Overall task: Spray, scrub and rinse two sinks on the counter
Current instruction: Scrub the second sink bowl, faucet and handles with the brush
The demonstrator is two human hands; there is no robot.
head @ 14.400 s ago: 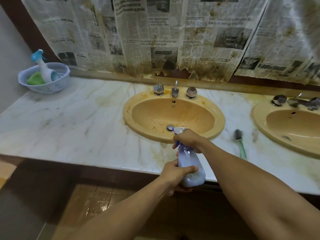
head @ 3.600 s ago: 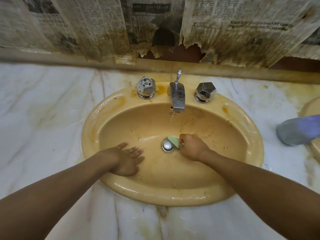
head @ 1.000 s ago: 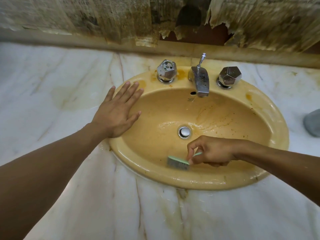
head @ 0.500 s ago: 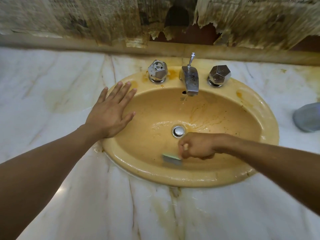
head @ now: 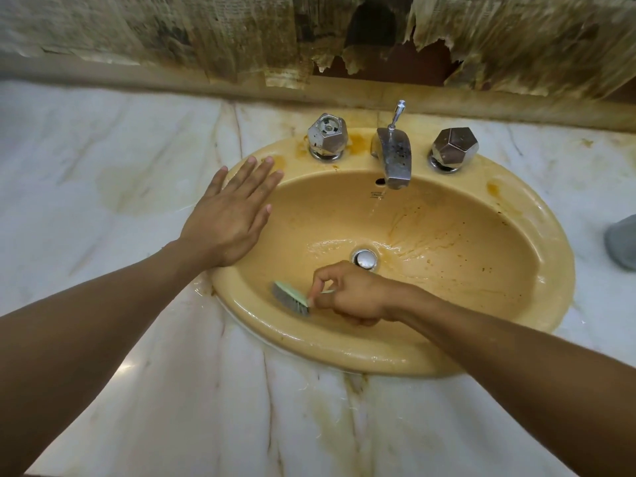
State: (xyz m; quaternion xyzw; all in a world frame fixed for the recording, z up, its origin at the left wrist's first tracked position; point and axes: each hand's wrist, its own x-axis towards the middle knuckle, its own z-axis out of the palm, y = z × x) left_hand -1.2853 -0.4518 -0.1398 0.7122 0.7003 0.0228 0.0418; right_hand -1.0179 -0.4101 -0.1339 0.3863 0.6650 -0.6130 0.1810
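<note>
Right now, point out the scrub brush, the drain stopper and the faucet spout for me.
scrub brush (head: 290, 299), head view, on its grey bristles.
drain stopper (head: 364, 259), head view, on its chrome cap.
faucet spout (head: 395, 160), head view, on top of its spotted metal body.

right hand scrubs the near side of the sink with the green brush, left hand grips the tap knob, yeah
Not quite: the head view shows the left hand flat on the left rim of the sink, gripping nothing. The right hand does scrub the near side with the green brush.
</note>
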